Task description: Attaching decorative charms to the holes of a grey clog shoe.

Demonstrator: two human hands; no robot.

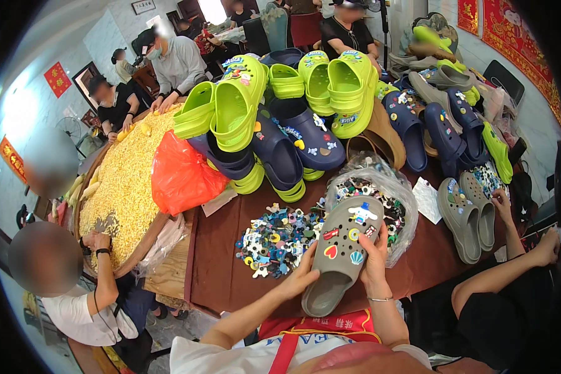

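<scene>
A grey clog (340, 265) with holes in its upper is held over the near edge of the table, toe pointing away from me. On its upper sit a white figure charm, a red heart, a blue shell and other small charms. My left hand (300, 275) grips its left side near the heel opening. My right hand (374, 255) holds the right side, thumb on the upper near the shell charm. Behind the clog lies a loose pile of small colourful charms (271, 240), and a clear plastic bag (402, 187) holds more of them.
Lime green clogs (240, 103) and navy clogs (308, 134) are heaped at the back of the brown-covered table (221, 274). A red bag (184, 174) and a round tray of yellow kernels (121, 196) are left. A co-worker's arms (511, 249) are right, near grey clogs (460, 218).
</scene>
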